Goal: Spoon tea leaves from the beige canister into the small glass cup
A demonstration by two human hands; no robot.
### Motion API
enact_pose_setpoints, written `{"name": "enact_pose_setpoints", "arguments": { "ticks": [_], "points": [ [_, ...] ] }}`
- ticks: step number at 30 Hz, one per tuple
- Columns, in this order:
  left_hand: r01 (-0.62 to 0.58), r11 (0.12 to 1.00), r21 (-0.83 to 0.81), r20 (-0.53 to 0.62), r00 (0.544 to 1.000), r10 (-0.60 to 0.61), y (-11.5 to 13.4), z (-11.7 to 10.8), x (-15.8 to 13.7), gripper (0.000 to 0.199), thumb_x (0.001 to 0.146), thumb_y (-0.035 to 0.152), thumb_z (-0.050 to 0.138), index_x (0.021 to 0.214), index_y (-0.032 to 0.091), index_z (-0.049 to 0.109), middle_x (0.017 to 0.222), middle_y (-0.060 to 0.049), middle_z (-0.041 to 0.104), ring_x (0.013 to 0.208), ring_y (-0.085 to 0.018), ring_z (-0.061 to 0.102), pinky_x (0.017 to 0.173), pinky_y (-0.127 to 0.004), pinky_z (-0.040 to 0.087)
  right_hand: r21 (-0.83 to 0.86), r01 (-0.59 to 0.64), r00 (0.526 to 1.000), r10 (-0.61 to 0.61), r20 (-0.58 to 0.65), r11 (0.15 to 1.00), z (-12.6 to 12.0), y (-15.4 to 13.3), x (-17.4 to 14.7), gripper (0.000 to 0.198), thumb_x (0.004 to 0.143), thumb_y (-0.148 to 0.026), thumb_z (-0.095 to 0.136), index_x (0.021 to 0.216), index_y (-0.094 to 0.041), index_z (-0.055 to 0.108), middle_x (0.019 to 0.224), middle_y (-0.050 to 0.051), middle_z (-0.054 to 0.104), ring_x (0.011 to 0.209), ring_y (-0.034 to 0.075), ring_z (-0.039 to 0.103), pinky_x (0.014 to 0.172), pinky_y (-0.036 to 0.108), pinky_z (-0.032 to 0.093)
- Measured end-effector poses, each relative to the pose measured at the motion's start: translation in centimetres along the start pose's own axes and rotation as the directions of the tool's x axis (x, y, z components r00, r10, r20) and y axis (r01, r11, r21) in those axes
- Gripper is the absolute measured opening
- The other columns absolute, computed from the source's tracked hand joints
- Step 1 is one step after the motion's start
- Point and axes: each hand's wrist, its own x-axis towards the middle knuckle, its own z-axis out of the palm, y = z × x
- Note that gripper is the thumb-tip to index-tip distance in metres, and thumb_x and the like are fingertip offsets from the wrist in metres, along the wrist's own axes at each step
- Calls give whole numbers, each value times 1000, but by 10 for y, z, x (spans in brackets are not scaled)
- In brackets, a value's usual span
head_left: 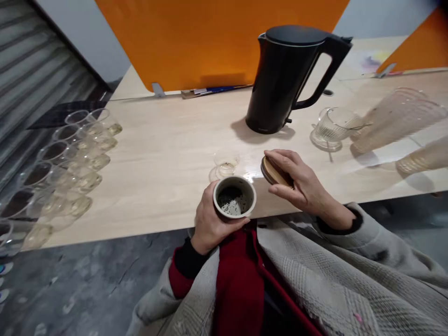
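Observation:
My left hand is wrapped round a round canister at the table's front edge, its open mouth facing me. Dark loose tea leaves lie inside, scattered over the pale bottom. In my right hand is a round wooden lid with a dark rim, tilted on edge and held apart from the canister. Just behind the canister stands a clear plastic cup with a few dark bits at its bottom. The canister hides part of the table there.
A black electric kettle stands behind my right hand. To its right are a ribbed glass cup and stacks of clear plastic cups. Rows of cups with pale liquid line the left edge. An orange partition borders the table's back.

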Motion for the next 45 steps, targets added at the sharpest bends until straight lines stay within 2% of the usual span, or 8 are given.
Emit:
{"name": "enact_pose_setpoints", "arguments": {
  "ticks": [4, 8, 15, 28, 33, 37, 41, 45],
  "points": [
    [34, 999, -14, 13, 999, -34, -1, 2, -1, 101, 75, 72, 86, 151, 22, 42, 143, -16, 66, 132, -36, 68, 109, -52, 59, 31, 223, 961, -226, 163, 974, 7, -47, 21, 88, 92, -75, 64, 163, -26, 45, 148, 18, 54, 135, 34, 53, 112, 54, 51],
    [43, 999, -15, 13, 999, -43, -5, 5, -3, 114, 66, 86, 82, 154, 26, 40, 146, -19, 65, 134, -41, 67, 110, -58, 59, -82, 347, 914, -317, 255, 934, 25, -66, 32, 95, 91, -85, 53, 156, -16, 53, 142, 21, 58, 124, 36, 54, 106, 58, 52],
    [27, 1000, -15, -10, 1000, -27, -9, 8, -7, 105, 75, 82, 78, 156, 27, 39, 144, -19, 66, 132, -43, 68, 107, -60, 59, -157, 372, 906, -321, 274, 915, 34, -70, 34, 87, 100, -82, 32, 151, -16, 59, 139, 19, 61, 121, 34, 53, 107, 57, 50],
    [-1, 1000, 13, 4, 1000, 0, -13, 9, -11, 104, 82, 86, 65, 156, 19, 37, 141, -20, 67, 126, -37, 72, 104, -53, 62, -153, 414, 888, -361, 283, 898, 44, -69, 30, 81, 105, -69, 42, 154, -6, 54, 146, 25, 57, 133, 36, 51, 112, 58, 51],
    [-6, 999, 31, -16, 1000, 7, -15, 13, -10, 103, 82, 84, 67, 157, 20, 36, 142, -20, 66, 127, -37, 71, 104, -53, 62, -142, 406, 890, -356, 284, 903, 49, -65, 29, 82, 104, -69, 44, 154, -6, 54, 146, 25, 57, 133, 37, 50, 110, 59, 52],
    [-16, 1000, -17, -34, 999, 16, -8, 8, -9, 108, 73, 84, 78, 154, 22, 42, 142, -19, 66, 128, -40, 70, 105, -55, 61, -11, 373, 906, -362, 218, 928, 47, -62, 24, 91, 99, -80, 39, 168, -20, 39, 157, 19, 49, 142, 36, 48, 117, 58, 48],
    [4, 997, -82, -107, 994, -13, 1, -20, -7, 104, 69, 66, 92, 152, 24, 45, 143, -15, 65, 130, -37, 68, 109, -52, 59, 97, 299, 952, -303, 30, 949, 31, -45, 18, 82, 102, -78, 33, 172, -36, 27, 169, 11, 39, 151, 34, 42, 124, 59, 40],
    [46, 996, -74, -252, 966, -63, -12, -64, 25, 102, 66, 53, 99, 149, 24, 47, 141, -13, 64, 131, -35, 66, 111, -51, 57, 76, 78, 996, -74, -54, 994, 20, -5, 13, 58, 109, -60, 41, 161, -35, 51, 160, 9, 53, 146, 33, 49, 122, 60, 41]
  ]
}}
